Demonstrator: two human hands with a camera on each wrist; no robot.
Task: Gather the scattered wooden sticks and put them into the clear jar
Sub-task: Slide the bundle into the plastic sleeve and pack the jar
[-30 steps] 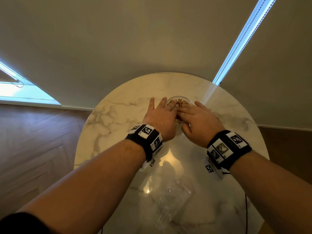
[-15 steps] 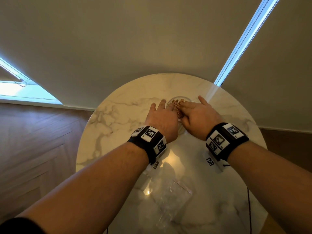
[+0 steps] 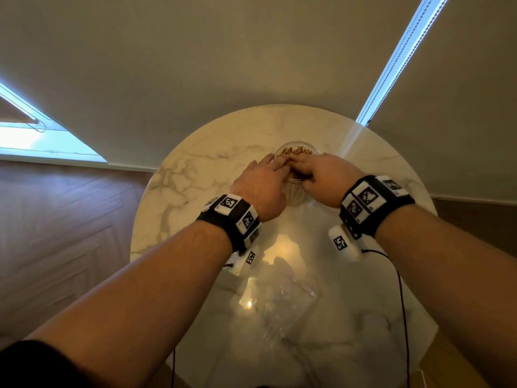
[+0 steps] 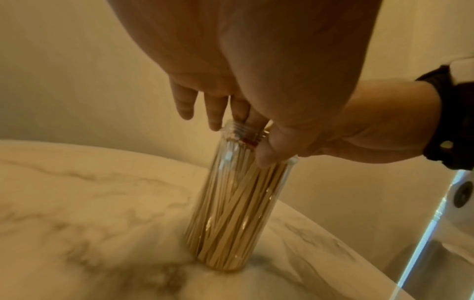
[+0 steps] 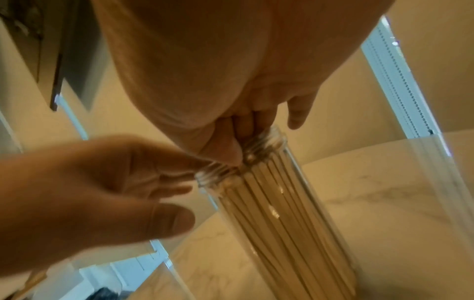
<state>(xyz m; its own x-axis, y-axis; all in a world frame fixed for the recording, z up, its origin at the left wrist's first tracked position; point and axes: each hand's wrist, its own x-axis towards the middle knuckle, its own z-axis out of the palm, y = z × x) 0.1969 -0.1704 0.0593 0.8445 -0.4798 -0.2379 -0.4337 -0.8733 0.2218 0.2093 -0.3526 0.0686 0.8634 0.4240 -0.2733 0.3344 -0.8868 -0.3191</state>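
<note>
A clear jar (image 3: 294, 191) stands upright on the round marble table (image 3: 207, 177), packed with wooden sticks (image 3: 297, 150) whose tips show at its mouth. The left wrist view shows the jar (image 4: 236, 203) full nearly to its threaded neck. My left hand (image 3: 260, 183) lies over the jar's left side, its straight fingers (image 4: 215, 113) touching the rim. My right hand (image 3: 321, 175) comes in from the right, with curled fingers (image 5: 243, 121) on the mouth and the thumb (image 5: 225, 148) against the neck. No loose sticks are visible on the table.
A crumpled clear plastic bag (image 3: 279, 303) lies on the table near me. Thin black cables (image 3: 400, 289) hang from the wrist cameras over the table's near right side. Wooden floor (image 3: 70, 219) lies left of the table, and a wall is right behind it.
My right hand's fingers have curled down onto the jar's mouth from lying flat, and its wrist has swung out to the right. The left hand has hardly moved.
</note>
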